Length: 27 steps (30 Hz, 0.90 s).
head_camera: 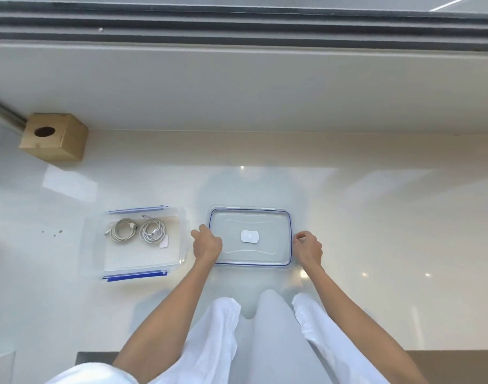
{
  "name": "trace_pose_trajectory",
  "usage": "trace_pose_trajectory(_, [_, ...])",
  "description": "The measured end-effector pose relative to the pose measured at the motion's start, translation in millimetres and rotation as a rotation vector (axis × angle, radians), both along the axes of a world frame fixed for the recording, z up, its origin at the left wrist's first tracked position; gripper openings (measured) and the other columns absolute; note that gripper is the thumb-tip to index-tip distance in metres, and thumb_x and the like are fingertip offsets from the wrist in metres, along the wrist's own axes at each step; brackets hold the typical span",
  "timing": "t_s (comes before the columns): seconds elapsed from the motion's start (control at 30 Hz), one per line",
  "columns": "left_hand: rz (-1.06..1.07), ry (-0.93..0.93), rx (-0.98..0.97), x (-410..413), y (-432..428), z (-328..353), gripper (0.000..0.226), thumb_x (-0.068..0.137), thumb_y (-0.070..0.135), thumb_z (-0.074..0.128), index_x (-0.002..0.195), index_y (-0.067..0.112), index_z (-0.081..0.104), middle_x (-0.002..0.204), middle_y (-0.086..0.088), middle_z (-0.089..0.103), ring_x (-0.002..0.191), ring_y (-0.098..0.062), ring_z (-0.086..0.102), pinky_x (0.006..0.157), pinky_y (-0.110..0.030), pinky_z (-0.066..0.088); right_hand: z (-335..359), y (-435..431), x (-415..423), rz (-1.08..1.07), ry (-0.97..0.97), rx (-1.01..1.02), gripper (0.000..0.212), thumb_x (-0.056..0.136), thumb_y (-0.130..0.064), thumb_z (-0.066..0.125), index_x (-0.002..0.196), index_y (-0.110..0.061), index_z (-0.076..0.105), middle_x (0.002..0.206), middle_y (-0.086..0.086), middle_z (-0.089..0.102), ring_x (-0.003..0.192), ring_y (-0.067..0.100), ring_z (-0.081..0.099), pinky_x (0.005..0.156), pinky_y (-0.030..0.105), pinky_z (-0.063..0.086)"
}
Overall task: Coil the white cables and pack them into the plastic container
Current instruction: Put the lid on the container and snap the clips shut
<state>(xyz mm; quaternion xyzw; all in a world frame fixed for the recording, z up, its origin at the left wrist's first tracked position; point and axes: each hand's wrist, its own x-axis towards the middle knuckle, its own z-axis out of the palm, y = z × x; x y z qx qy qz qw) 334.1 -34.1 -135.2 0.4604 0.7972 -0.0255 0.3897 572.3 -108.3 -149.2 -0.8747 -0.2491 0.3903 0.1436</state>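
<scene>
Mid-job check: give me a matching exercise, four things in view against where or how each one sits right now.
Things:
1. lid
2. coiled cables
3. cardboard box
4. container

Place or state:
a. far back left, apart from the rest
b. lying inside the container
c. held at its short ends by the left hand and right hand
d. open, just left of the lid

Pairs: 1-c, 2-b, 3-a, 4-d

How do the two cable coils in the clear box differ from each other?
The left coil looks greyish and tightly wound; the right coil looks whiter and looser. The right coil's end pokes out toward the far wall, while the left coil's plug sticks out at its left. Both lie flat, side by side, in the open plastic container.
</scene>
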Motion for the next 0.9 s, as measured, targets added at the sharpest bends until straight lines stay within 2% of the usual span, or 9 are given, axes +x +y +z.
trace_pose_trajectory(0.13, [0.194,-0.3,0.009,3.0,2.5,16.5,0.022,0.097,0.024,0.044,0.103,0.005,0.052,0.108,-0.017,0.052,0.081,-0.032,0.059,0.075,-0.039,0.049,14.6,-12.3,21.1,-0.037,0.014,0.145,0.02,0.095,-0.012,0.052,0.111,-0.012,0.065,0.105,0.012,0.074,0.097,0.032,0.069,0.088,0.037,0.05])
trace_pose_trajectory(0.27, [0.554,-0.751,0.053,-17.4,22.3,53.2,0.031,0.1,0.031,0.041,0.1,0.002,0.054,0.09,-0.01,0.052,0.083,-0.031,0.061,0.087,-0.04,0.055,42.3,-14.2,27.9,-0.165,0.197,0.497,0.03,0.095,0.003,0.043,0.111,-0.011,0.064,0.104,0.007,0.07,0.092,0.021,0.073,0.088,0.032,0.055])
trace_pose_trajectory(0.33, [0.554,-0.824,0.101,-33.0,30.8,70.1,0.033,0.1,0.031,0.047,0.101,0.0,0.057,0.09,-0.009,0.056,0.083,-0.029,0.062,0.077,-0.035,0.057,57.4,-10.9,24.2,-0.283,0.338,0.593,0.027,0.093,0.005,0.047,0.103,-0.01,0.067,0.106,0.007,0.068,0.095,0.02,0.068,0.086,0.026,0.054])
trace_pose_trajectory(0.4, [0.439,-0.788,0.153,-43.7,32.6,82.5,0.024,0.096,0.024,0.059,0.107,0.002,0.055,0.09,-0.008,0.06,0.08,-0.028,0.06,0.06,-0.026,0.049,70.5,-6.2,12.2,-0.364,0.461,0.613,0.022,0.092,0.001,0.051,0.092,-0.011,0.069,0.101,0.007,0.068,0.095,0.022,0.064,0.083,0.026,0.052])
trace_pose_trajectory(0.5, [0.278,-0.702,0.248,-56.2,25.9,94.4,0.04,0.094,0.009,0.059,0.132,0.008,0.045,0.112,-0.011,0.057,0.082,-0.023,0.062,0.059,-0.021,0.044,77.7,-0.2,-20.5,-0.348,0.388,0.657,0.01,0.096,-0.011,0.058,0.102,-0.015,0.066,0.108,0.001,0.065,0.103,0.02,0.061,0.093,0.033,0.049])
trace_pose_trajectory(0.6, [0.222,-0.668,0.317,-80.7,19.2,100.1,0.047,0.097,0.004,0.052,0.143,0.007,0.043,0.136,-0.014,0.049,0.103,-0.028,0.062,0.081,-0.028,0.053,84.0,4.1,-61.4,-0.333,0.33,0.691,0.033,0.096,-0.021,0.063,0.128,-0.021,0.057,0.121,-0.003,0.059,0.109,0.013,0.06,0.093,0.027,0.045])
trace_pose_trajectory(0.67, [0.189,-0.576,0.347,-105.6,17.7,102.6,0.049,0.096,0.005,0.052,0.145,0.009,0.044,0.144,-0.011,0.048,0.122,-0.029,0.056,0.101,-0.037,0.046,87.4,9.2,-88.9,-0.31,0.336,0.695,0.04,0.096,-0.02,0.062,0.135,-0.022,0.054,0.126,-0.003,0.058,0.113,0.011,0.059,0.094,0.024,0.042])
trace_pose_trajectory(0.77, [0.235,-0.499,0.373,-153.5,19.7,103.8,0.052,0.095,0.003,0.05,0.147,0.011,0.042,0.146,-0.006,0.047,0.128,-0.023,0.049,0.108,-0.034,0.04,85.8,21.1,-138.4,-0.237,0.358,0.675,0.047,0.097,-0.014,0.058,0.144,-0.016,0.049,0.135,-0.003,0.054,0.124,0.012,0.055,0.102,0.026,0.041])
trace_pose_trajectory(0.9, [0.239,-0.413,0.391,-227.3,28.1,100.7,0.042,0.09,-0.003,0.047,0.128,0.012,0.059,0.128,-0.008,0.056,0.113,-0.028,0.057,0.091,-0.032,0.047,74.3,39.7,-215.9,-0.183,0.386,0.633,0.044,0.099,-0.01,0.054,0.142,-0.009,0.051,0.145,0.003,0.054,0.132,0.019,0.054,0.114,0.041,0.041])
